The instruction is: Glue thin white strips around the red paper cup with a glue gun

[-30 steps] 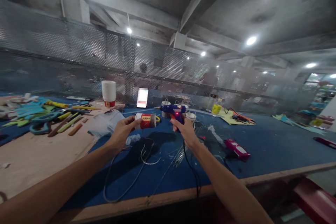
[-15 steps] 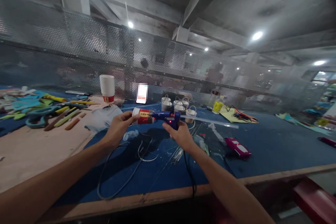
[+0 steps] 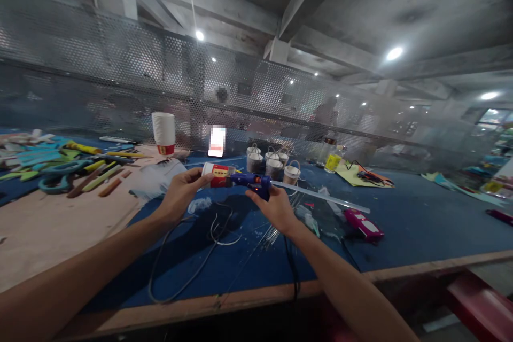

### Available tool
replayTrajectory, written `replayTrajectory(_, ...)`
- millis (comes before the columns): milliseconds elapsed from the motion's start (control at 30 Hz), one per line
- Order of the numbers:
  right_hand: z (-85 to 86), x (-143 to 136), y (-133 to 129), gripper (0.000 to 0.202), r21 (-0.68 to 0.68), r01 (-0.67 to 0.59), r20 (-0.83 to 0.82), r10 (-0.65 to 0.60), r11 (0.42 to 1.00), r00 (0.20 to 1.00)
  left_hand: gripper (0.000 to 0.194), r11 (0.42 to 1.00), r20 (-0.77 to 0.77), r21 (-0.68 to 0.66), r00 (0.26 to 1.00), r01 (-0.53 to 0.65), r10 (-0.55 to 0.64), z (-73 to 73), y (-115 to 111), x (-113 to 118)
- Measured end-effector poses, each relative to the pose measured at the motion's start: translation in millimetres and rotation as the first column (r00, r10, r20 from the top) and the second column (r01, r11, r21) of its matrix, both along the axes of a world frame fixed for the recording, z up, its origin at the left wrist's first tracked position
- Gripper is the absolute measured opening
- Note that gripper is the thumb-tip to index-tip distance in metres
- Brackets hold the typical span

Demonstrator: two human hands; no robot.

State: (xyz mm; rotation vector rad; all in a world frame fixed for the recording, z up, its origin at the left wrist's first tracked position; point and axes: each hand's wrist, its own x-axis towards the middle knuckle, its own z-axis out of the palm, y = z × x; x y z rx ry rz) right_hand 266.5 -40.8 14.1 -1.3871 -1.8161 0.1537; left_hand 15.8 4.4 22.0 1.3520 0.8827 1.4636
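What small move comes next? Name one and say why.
Probably squeeze glue onto the paper cup: the left hand holds it sideways, the right hand holds the glue gun, nozzle by the cup's grey end, and a glue stick protrudes behind.

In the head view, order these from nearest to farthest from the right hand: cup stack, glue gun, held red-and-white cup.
1. Glue gun: held in the right hand.
2. Red-and-white cup: farther left, in the left hand.
3. Cup stack: back left.
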Motion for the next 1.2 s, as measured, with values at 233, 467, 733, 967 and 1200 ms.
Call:
replayTrajectory(233,-0.1,0.2,0.8,0.036,0.029,0.029,0.041,-0.031,0.999,0.999,0.035,1.0,-0.023,0.001,1.0,0.006,-0.006,-4.4,5.3,-1.2)
replayTrajectory(467,2.7,-0.1,-0.6,0.035,0.072,0.036,0.12,-0.045,0.997,0.992,0.035,1.0,-0.035,0.021,0.999,0.006,-0.006,-5.5,5.0,-1.7)
replayTrajectory(733,-2.4,1.7,2.4,0.037,0.125,0.021,0.146,-0.04,0.992,0.989,0.033,0.999,-0.054,0.047,0.999,0.003,-0.001,-6.4,5.4,-3.9)
replayTrajectory(967,0.8,1.5,-0.9,0.039,0.086,0.045,0.172,-0.06,0.995,0.983,0.035,0.998,-0.081,0.058,0.996,-0.028,0.033,1.7,-1.7,-0.7)
replayTrajectory(1200,3.6,0.8,-2.7,0.035,0.078,0.031,0.164,-0.044,0.996,0.986,0.036,0.997,-0.09,0.065,0.995,-0.033,0.039,2.0,-2.3,-0.8)
